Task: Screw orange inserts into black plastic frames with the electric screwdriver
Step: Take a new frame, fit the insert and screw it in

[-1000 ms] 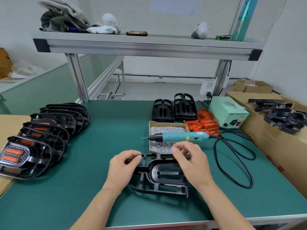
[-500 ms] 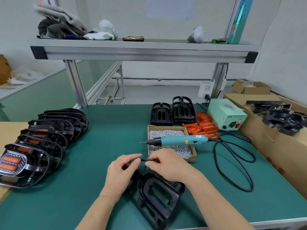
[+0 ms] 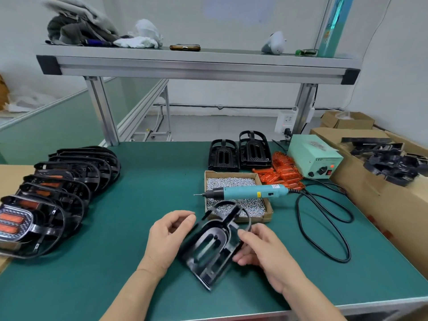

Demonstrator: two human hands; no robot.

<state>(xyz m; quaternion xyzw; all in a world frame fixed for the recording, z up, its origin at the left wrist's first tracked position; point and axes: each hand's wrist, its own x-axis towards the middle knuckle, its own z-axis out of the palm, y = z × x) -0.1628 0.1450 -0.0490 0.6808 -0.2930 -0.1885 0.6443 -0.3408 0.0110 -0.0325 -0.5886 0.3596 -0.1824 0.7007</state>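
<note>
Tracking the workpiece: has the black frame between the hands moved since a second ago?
Yes. The black frame lay flat, squared to the screw box; now it is turned and tilted up, its loop end overlapping the box's near edge.

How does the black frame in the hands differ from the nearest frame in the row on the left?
The held frame has empty slots; the row frame carries orange inserts. The held frame is tilted, gripped by the left hand and right hand; the row frame rests in an overlapping row. Both are black, with the same rounded outline.
</note>
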